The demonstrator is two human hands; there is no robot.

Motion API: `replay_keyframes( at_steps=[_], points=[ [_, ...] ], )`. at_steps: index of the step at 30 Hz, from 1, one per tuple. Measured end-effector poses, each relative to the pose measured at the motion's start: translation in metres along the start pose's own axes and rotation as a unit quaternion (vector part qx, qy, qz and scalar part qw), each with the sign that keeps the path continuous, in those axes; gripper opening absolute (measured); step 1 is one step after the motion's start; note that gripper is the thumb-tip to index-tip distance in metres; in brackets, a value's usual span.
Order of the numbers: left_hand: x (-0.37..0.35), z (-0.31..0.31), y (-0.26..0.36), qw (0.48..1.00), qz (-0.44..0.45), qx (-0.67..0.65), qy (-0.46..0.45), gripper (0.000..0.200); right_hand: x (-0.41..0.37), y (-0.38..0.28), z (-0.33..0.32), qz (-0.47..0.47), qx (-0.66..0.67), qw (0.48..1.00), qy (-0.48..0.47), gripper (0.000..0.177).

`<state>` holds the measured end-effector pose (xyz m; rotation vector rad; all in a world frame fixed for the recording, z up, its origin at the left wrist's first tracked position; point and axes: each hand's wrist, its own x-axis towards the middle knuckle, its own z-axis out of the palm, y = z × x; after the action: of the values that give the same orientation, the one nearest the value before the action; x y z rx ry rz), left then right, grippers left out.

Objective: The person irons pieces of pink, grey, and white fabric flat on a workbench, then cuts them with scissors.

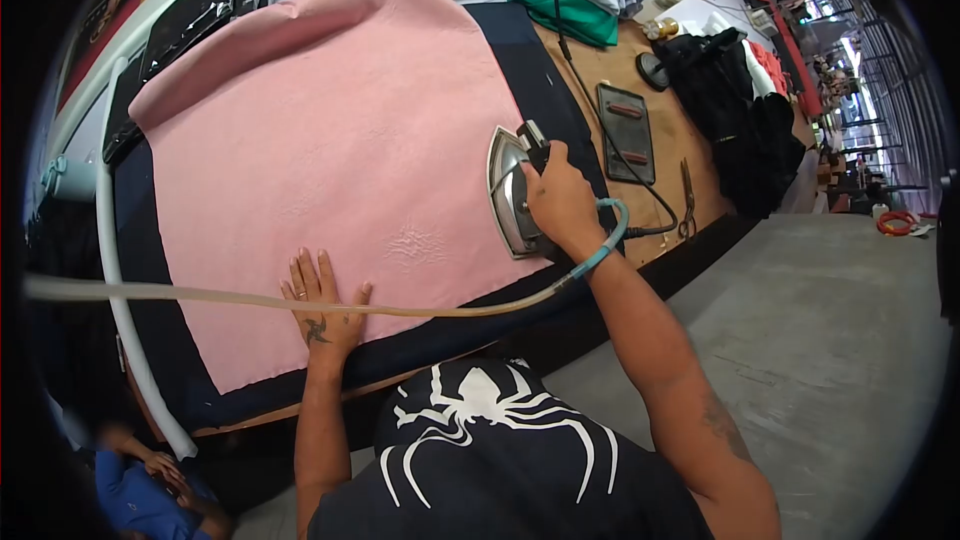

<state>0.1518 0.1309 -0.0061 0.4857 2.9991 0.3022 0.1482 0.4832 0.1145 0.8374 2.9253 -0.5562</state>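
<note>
A wide pink cloth sheet (300, 140) is spread on dark fabric (525, 55) along the counter's (672, 140) near edge. The silver, black-handled iron (508, 202) is gripped by the right hand (562, 202) at the sheet's right edge; apart from it, the left hand (324, 290) is laid flat. The wrinkles are best pressed slowly, with fingers and the pale hose (450, 313) kept clear.

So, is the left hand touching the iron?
Apart. The head view shows a plain stretch of pink cloth between the left hand and the iron.
</note>
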Motion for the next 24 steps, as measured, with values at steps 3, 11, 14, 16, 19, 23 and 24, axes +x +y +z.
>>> replay_keyframes(
  at_steps=[3, 11, 14, 16, 19, 23, 24],
  points=[
    [0.001, -0.003, -0.003, 1.0, 0.003, 0.005, 0.012, 0.089, -0.01, 0.006, 0.001, -0.001, 0.011, 1.0, -0.003, 0.048],
    [0.001, -0.006, -0.001, 1.0, 0.011, -0.004, 0.012, 0.086, -0.012, 0.008, 0.0, 0.004, -0.013, 1.0, 0.007, 0.05],
    [-0.001, -0.008, 0.001, 1.0, 0.001, -0.015, 0.002, 0.087, -0.002, 0.01, 0.005, -0.009, -0.01, 1.0, 0.023, 0.05],
    [-0.008, -0.005, -0.003, 1.0, 0.009, -0.016, 0.009, 0.086, -0.006, 0.009, 0.006, -0.006, -0.011, 0.999, 0.035, 0.049],
    [-0.002, -0.002, -0.004, 0.999, 0.012, -0.024, 0.031, 0.085, 0.002, 0.016, 0.007, -0.014, -0.006, 1.0, 0.025, 0.048],
    [-0.004, 0.018, -0.026, 0.984, 0.038, -0.122, 0.126, 0.08, 0.045, 0.047, -0.011, -0.087, 0.022, 0.995, 0.051, 0.044],
    [0.0, 0.0, -0.031, 0.967, 0.043, -0.178, 0.175, 0.075, 0.04, 0.036, -0.041, -0.069, 0.033, 0.996, 0.051, 0.044]
  ],
)
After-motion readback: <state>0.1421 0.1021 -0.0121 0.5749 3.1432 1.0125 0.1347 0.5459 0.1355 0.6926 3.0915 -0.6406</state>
